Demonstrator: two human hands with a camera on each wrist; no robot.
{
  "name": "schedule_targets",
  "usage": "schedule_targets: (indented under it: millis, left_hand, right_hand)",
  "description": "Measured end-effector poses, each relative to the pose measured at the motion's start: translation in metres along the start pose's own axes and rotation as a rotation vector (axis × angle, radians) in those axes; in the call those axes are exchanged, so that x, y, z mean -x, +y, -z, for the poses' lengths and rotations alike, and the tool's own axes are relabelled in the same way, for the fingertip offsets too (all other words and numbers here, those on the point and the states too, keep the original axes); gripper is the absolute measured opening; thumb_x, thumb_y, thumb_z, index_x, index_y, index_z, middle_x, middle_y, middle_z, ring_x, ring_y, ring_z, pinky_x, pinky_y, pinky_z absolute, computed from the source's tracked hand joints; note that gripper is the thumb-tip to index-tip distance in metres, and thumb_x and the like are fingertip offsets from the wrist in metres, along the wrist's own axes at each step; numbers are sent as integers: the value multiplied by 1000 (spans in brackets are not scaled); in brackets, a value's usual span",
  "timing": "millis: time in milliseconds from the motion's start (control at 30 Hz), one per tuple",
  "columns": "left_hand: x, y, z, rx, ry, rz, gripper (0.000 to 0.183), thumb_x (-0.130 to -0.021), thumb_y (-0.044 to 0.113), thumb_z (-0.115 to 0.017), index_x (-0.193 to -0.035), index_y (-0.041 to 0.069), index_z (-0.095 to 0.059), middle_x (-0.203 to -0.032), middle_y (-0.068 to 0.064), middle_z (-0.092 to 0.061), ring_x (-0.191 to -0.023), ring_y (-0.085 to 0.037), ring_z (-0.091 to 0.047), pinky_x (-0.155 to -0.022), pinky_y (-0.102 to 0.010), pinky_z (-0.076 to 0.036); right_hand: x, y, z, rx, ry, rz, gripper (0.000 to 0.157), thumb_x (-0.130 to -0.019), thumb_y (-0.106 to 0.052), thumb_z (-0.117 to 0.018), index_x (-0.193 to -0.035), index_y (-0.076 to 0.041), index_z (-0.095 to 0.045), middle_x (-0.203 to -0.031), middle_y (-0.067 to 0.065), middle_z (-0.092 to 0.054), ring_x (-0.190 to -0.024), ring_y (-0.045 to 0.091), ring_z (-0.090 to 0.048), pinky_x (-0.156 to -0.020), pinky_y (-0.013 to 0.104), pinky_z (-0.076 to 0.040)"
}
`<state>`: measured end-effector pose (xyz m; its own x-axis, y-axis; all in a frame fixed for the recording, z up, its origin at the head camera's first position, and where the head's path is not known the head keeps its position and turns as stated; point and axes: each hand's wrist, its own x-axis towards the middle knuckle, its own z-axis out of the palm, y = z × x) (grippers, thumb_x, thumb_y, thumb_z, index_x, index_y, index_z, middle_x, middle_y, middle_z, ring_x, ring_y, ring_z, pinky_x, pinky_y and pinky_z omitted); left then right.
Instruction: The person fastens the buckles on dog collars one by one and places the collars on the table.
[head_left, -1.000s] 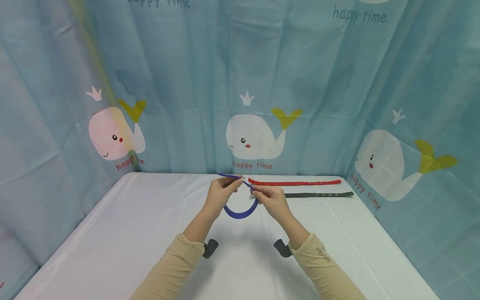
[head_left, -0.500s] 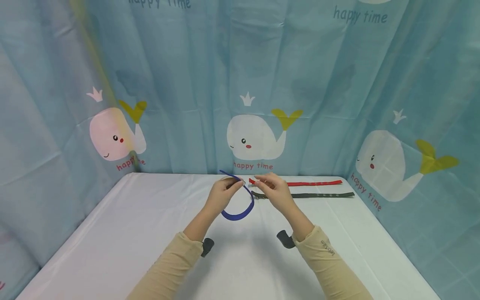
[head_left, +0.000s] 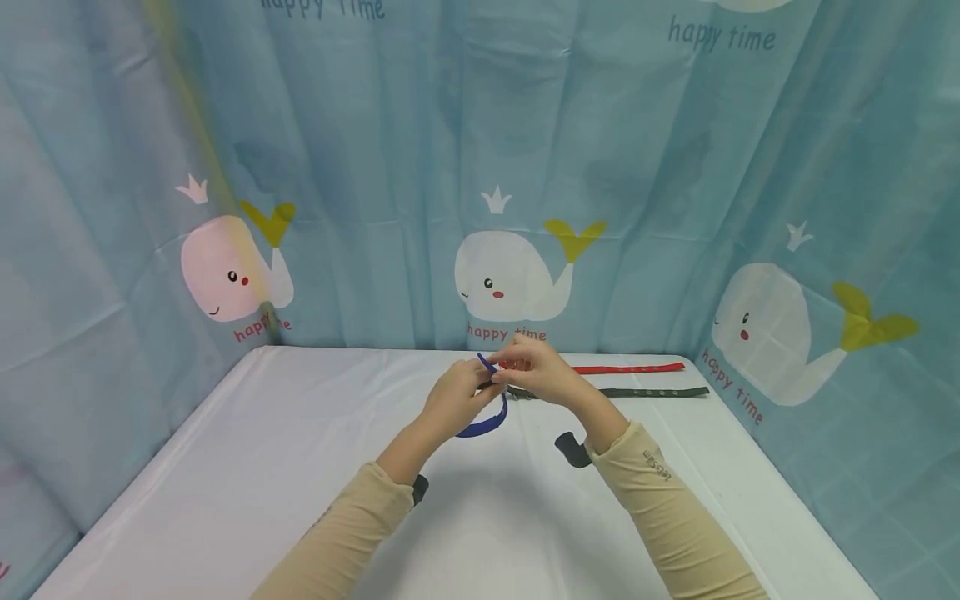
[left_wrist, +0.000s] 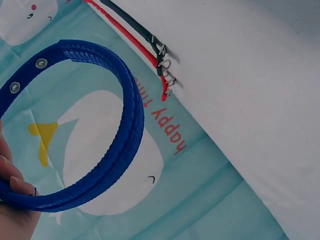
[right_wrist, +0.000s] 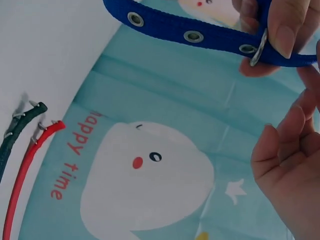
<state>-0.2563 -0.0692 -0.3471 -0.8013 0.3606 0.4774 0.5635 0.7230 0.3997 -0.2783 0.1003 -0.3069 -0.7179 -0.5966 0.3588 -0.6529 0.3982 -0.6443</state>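
We log left hand point(head_left: 453, 400) and right hand point(head_left: 542, 373) pinching the blue strap point(head_left: 482, 428) above the worktop point(head_left: 225, 467), toward its far edge; only wrist views show eyelets point(right_wrist: 193, 36) (metal ring point(right_wrist: 259, 49): right wrist alone).

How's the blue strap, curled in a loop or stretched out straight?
Curled in a loop: in the left wrist view, the blue strap bends round like a big ring. Whether it's fastened, I cannot tell.
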Motion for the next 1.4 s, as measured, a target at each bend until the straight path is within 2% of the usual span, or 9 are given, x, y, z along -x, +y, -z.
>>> schedule_targets:
  millis: [200,400,700,800,967,1133,1200,1300,1400]
  left_hand:
    - [1,0,-1,12,-11,28,19,-88,25,-60,-98,12,-71,-82,3,-62,-76,-13,-49,-63,-24,-40]
    - [4,0,-2,60,-25,31,19,-86,23,-63,-96,9,-71,-77,2,-60,-72,-13,-48,-60,-24,-40]
    - [3,-3,-4,112,-17,31,22,-82,25,-68,-96,9,-72,-77,0,-62,-73,-14,-51,-61,-25,-41]
    - [3,-4,-6,161,-38,74,24,-81,25,-69,-97,8,-72,-77,0,-62,-74,-14,-52,-62,-26,-42]
    - [2,-4,-11,271,-75,165,26,-82,25,-68,-100,6,-71,-80,-1,-63,-75,-13,-54,-63,-26,-45]
    - [1,-6,-14,379,-70,287,28,-83,29,-67,-103,10,-69,-94,-4,-67,-90,-21,-60,-76,-36,-49]
    - [1,-8,-16,431,-43,333,30,-83,30,-66,-106,10,-68,-101,-5,-67,-97,-23,-61,-81,-41,-48]
    - [3,-11,-17,532,32,415,33,-83,32,-67,-108,11,-66,-100,-5,-67,-95,-22,-61,-83,-41,-48]
    - [6,-14,-17,624,107,483,34,-81,34,-68,-106,11,-64,-94,-4,-65,-90,-19,-59,-82,-38,-48]
  right_hand:
    - [1,2,-4,-21,30,18,20,-82,-11,-68,-100,-1,-68,-81,4,-50,-73,20,-46,-59,25,-40]
    - [3,3,-6,-43,48,4,18,-82,-11,-68,-97,-3,-68,-80,3,-51,-73,18,-46,-61,26,-42]
    - [2,8,-10,-180,73,-55,17,-85,-13,-65,-99,-4,-67,-86,4,-57,-82,22,-51,-69,35,-48]
    - [1,9,-10,-247,91,-82,17,-85,-11,-64,-99,-2,-66,-89,6,-59,-83,23,-54,-74,37,-50]
    - [1,7,-11,-352,151,-145,19,-87,-11,-61,-102,1,-62,-95,10,-61,-87,23,-59,-79,34,-49]
    - [0,8,-13,-408,180,-131,22,-90,-14,-58,-105,1,-57,-100,12,-62,-93,23,-59,-79,37,-47]
    - [0,10,-13,-429,207,-118,23,-91,-16,-57,-106,1,-56,-102,12,-62,-98,24,-58,-86,40,-45]
    - [1,13,-12,-466,286,-103,26,-92,-19,-55,-109,1,-54,-104,14,-62,-102,24,-55,-91,48,-41]
    - [2,15,-12,-481,370,-107,27,-93,-21,-54,-110,-1,-53,-106,15,-63,-100,23,-55,-87,46,-42]
